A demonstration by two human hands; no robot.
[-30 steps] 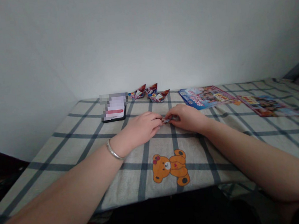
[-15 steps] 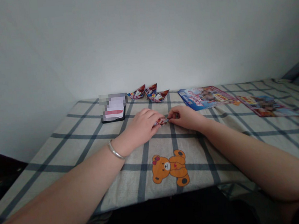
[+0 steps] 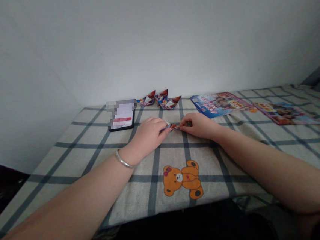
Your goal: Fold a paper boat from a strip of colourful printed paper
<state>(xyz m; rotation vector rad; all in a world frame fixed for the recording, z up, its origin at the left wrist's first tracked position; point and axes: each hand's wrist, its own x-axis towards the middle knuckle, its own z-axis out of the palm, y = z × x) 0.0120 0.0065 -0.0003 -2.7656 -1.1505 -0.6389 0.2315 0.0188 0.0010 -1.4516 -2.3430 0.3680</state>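
My left hand (image 3: 148, 134) and my right hand (image 3: 199, 125) meet at the middle of the checked cloth (image 3: 95, 149). Both pinch a small folded piece of printed paper (image 3: 174, 126), red and blue, held between the fingertips just above the cloth. Most of the paper is hidden by my fingers. A silver bangle (image 3: 122, 160) sits on my left wrist. Three folded paper boats (image 3: 160, 99) of the same printed paper stand at the back near the wall.
A phone (image 3: 121, 115) lies face up at the back left. Two printed leaflets (image 3: 220, 104) (image 3: 286, 112) lie flat at the back right. An orange bear (image 3: 182, 179) is printed on the cloth near the front edge. A white wall closes the back.
Both hands have shifted a little farther from me and slightly apart, and more of the small folded paper shows between the fingertips.
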